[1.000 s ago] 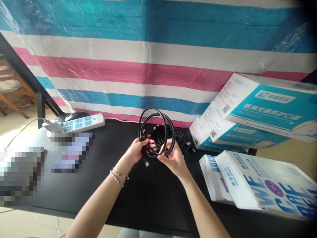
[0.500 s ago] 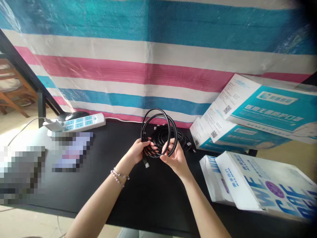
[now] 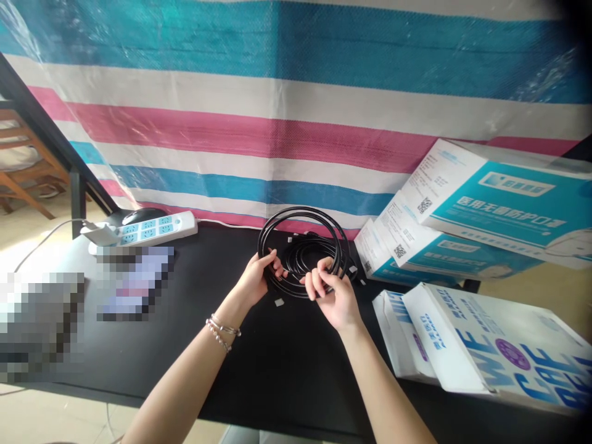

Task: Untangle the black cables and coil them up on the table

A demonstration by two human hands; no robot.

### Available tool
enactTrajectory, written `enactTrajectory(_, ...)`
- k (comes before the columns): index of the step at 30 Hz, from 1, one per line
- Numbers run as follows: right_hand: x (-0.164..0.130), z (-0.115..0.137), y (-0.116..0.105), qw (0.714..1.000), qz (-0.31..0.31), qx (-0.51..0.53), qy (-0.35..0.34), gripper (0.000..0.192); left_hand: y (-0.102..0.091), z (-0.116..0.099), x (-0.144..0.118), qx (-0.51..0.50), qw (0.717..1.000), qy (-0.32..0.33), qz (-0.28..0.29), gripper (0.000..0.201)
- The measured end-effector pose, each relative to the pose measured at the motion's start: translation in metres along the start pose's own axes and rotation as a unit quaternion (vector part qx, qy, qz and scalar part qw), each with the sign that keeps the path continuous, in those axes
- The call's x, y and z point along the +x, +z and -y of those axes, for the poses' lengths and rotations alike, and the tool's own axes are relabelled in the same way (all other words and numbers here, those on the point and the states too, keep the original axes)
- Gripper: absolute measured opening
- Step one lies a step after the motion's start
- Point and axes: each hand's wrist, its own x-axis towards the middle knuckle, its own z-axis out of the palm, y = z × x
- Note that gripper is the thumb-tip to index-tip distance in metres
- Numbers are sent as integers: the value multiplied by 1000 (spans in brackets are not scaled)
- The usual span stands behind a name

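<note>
Hands, two of them, are holding one coiled black cable (image 3: 303,217) above the black table (image 3: 259,364), in the middle near its far edge. The left hand (image 3: 256,281) is closing its fingers around the left side of the loop, and the right hand (image 3: 333,295) is pinching the lower right part of the same loop with curled fingers. One small connector end (image 3: 279,301) is hanging just under the coil between the hands. Behind the coil, one pile of more black cable (image 3: 324,254) is lying on the table; how many cables are in it, I cannot tell. Two thin bracelets (image 3: 222,328) are sitting on the left wrist.

At the right, four cardboard boxes are lying: two teal and white boxes (image 3: 499,203) with QR codes and Chinese writing too small to read, stacked, and two white boxes (image 3: 485,345) with big blue letters, where "WE" and "CAE" are readable. At the far left, one white power strip (image 3: 152,228) with six blue sockets is lying beside one black computer mouse (image 3: 141,215). A striped tarp (image 3: 296,105) in teal, white and pink is hanging behind the table.
</note>
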Motion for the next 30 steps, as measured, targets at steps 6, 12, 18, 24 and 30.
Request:
enactTrajectory(6,2,-1,-2,995,-71,47,44,40,3,-2,-2,-48,996,-48,53,32)
enactTrajectory(12,3,-2,-5,990,-94,82,59,53,2,-2,-2,-6,998,-41,53,26)
enactTrajectory(18,2,-1,-3,991,-85,78,70,49,2,-4,-2,-55,996,-46,48,29)
enactTrajectory(24,2,8,-9,996,-89,-6,17,16,3,-8,-5,18,1000,7,21,44)
enactTrajectory(30,5,15,-20,988,-129,-80,-8,45,5,-4,-6,102,989,108,-16,46)
